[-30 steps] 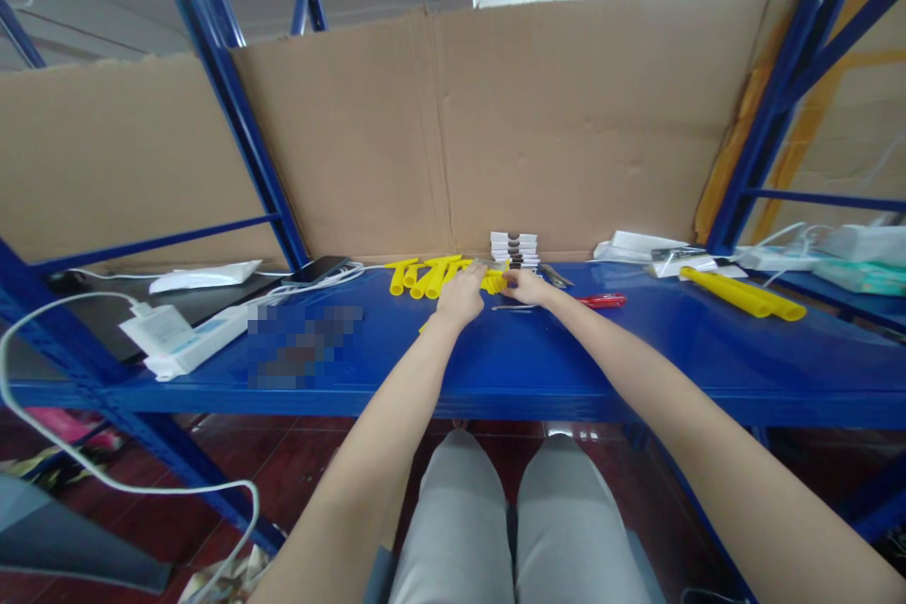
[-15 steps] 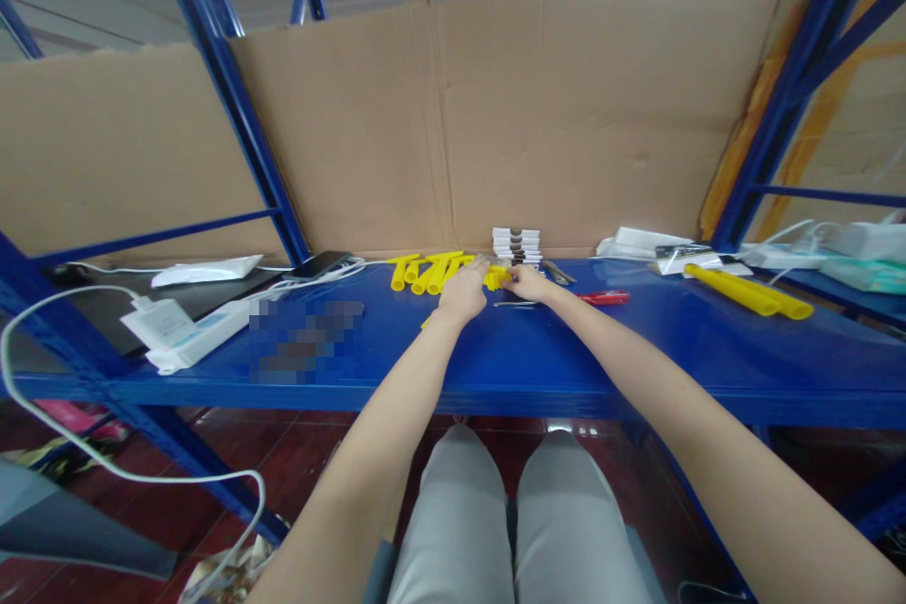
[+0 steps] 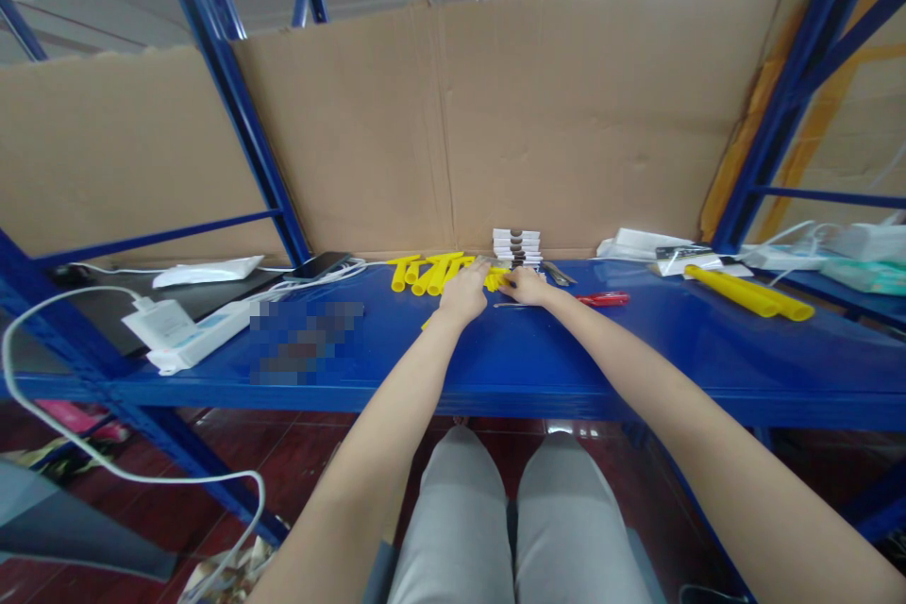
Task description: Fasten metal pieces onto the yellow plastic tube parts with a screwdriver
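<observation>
My left hand [image 3: 463,294] lies over the table with its back up and its fingers stretched forward, beside a cluster of small yellow pieces [image 3: 495,279]. My right hand [image 3: 527,287] meets the same cluster from the other side. Its fingers are bent and pinched at the edge of the yellow pieces; their exact kind is too small to make out. Several yellow tubes [image 3: 427,277] with narrow tails lie left of my left hand, which partly covers them. Behind the hands stands a stack of small white boxes [image 3: 516,245].
A red-handled screwdriver [image 3: 603,299] lies beside my right forearm. Two long yellow tubes [image 3: 750,293] rest farther right on the blue table [image 3: 538,359]. At left are a white power strip [image 3: 205,335] and a phone [image 3: 322,264]. A cardboard wall [image 3: 566,123] closes the back.
My right hand's fingers have shifted slightly at the yellow pieces. My left hand and the things around it look the same.
</observation>
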